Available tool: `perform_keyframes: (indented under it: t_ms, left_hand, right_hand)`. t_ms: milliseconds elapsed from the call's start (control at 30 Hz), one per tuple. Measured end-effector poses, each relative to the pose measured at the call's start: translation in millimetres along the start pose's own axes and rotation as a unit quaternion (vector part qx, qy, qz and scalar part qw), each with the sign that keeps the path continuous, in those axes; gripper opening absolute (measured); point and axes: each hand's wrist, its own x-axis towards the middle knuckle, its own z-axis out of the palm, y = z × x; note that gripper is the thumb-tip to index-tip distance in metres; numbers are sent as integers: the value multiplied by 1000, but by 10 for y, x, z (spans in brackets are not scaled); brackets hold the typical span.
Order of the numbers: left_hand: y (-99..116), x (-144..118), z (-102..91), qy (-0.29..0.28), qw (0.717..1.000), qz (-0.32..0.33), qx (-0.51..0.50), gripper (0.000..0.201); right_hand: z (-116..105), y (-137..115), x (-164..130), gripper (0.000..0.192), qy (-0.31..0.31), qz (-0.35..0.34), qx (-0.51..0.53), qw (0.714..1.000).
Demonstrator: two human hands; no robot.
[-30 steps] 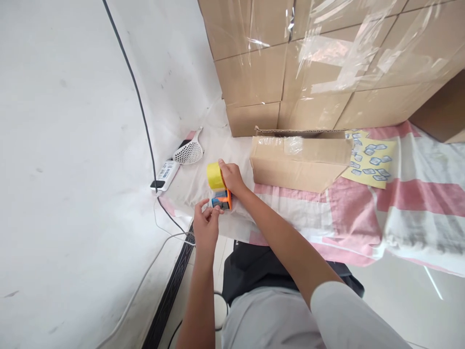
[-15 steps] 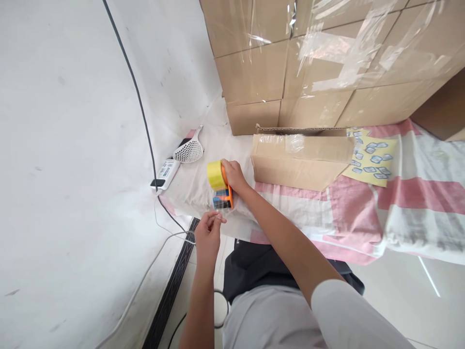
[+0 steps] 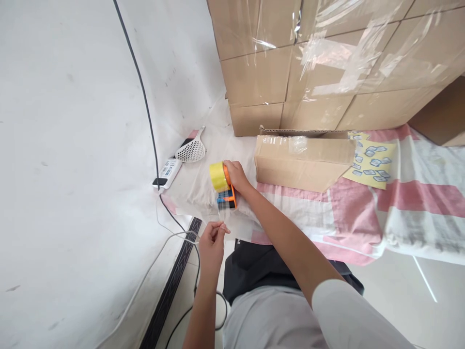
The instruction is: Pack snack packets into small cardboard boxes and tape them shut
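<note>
My right hand (image 3: 237, 175) is closed around a tape dispenser (image 3: 227, 198), orange and blue, which carries a yellow roll of tape (image 3: 218, 176). The dispenser is over the cloth-covered surface, its cutting end toward me. Just below it, my left hand (image 3: 213, 236) pinches the free end of the clear packing tape (image 3: 223, 214). A short, see-through strip stretches between those fingers and the dispenser. To the right of my right hand lies a cardboard box (image 3: 305, 162) with its long upper side open.
Stacked cartons (image 3: 254, 77) wrapped in clear film rise behind the box. A white slotted scoop (image 3: 191, 150) lies by a power strip (image 3: 167, 172) at the left wall. Yellow patterned paper (image 3: 374, 165) sticks out right of the box. Cables (image 3: 147, 111) run down the wall.
My left hand has moved slightly down and away from the dispenser, and the strip of tape between them is longer. The whole view has shifted a little.
</note>
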Motion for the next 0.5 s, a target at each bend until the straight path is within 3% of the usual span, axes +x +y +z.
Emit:
perform_keyframes:
  t_ms: [333,400,500]
  left_hand:
    - [-98,-229,57,-12,999,-43,-26,37]
    - [-121,-163,66,-18,998,-59,-24,43]
    - [-106,18,-25,-64,994,-91,0,70]
  right_hand:
    - [-2,-11,-20,38,0,-1,18,1000]
    - [-19,-15,-28,38,0,0,23,1000]
    - [-63,-13,-25,38,2,2,27,1000]
